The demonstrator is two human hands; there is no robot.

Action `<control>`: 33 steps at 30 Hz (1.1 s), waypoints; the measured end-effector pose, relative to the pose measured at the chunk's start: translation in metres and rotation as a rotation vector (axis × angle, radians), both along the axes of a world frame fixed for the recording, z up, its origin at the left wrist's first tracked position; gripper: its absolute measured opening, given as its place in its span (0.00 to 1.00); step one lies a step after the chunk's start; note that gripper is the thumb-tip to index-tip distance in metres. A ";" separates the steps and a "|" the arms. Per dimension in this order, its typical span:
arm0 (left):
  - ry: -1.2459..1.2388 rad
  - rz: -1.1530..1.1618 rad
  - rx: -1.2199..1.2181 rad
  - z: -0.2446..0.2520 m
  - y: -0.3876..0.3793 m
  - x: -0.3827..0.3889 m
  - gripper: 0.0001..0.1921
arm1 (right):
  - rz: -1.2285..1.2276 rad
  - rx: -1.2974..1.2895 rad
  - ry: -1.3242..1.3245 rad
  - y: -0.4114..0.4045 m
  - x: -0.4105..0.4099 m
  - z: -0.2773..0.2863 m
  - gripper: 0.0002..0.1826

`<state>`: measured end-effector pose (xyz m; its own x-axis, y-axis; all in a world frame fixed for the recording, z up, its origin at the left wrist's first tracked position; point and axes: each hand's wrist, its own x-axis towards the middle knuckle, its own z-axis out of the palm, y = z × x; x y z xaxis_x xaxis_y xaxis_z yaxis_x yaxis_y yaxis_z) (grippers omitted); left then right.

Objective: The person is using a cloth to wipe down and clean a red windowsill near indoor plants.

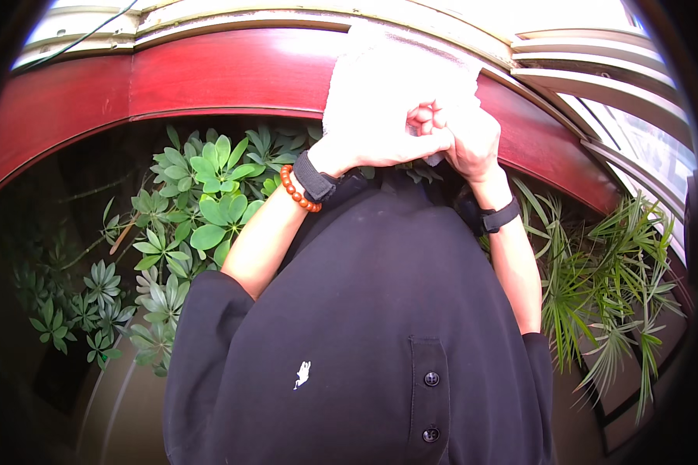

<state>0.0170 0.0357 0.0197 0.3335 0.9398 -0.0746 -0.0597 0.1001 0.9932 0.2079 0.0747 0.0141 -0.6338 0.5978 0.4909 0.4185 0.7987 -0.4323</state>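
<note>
A white cloth (395,75), strongly overexposed, lies over the red wooden window sill (227,72) ahead of me. My left hand (387,145) is over the cloth's near part, its thumb stretched to the right and its fingers curled. My right hand (474,142) meets that thumb at the cloth's near right edge and pinches the cloth. Glare hides where the left fingers end and the cloth begins. A black strap is on each wrist, and a bracelet of orange-brown beads (294,192) sits beside the left strap.
Leafy umbrella plants (215,215) grow below the sill on the left. On the right stands a plant with long narrow leaves (593,285). Beyond the sill run a pale window frame (244,20), a dark cable (87,38) and curved pale slats (599,75) at the upper right.
</note>
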 end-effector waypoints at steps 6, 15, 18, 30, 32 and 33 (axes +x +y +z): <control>0.010 -0.059 -0.030 -0.006 0.003 -0.003 0.10 | 0.031 -0.035 0.004 0.001 0.002 -0.002 0.10; -0.115 -0.091 -0.098 0.007 0.005 -0.002 0.11 | 0.032 -0.072 0.025 0.002 0.005 -0.008 0.04; -0.132 -0.106 -0.131 0.005 0.006 -0.003 0.09 | 0.021 -0.083 0.038 0.001 0.006 -0.012 0.04; -0.142 -0.095 -0.190 0.014 0.006 -0.002 0.08 | 0.033 -0.017 0.077 0.004 0.003 -0.009 0.07; -0.113 -0.092 -0.152 0.015 0.005 -0.001 0.08 | 0.037 -0.033 0.074 0.004 0.003 -0.008 0.07; -0.112 -0.093 -0.152 0.014 0.005 -0.001 0.08 | 0.036 -0.032 0.076 0.004 0.004 -0.009 0.07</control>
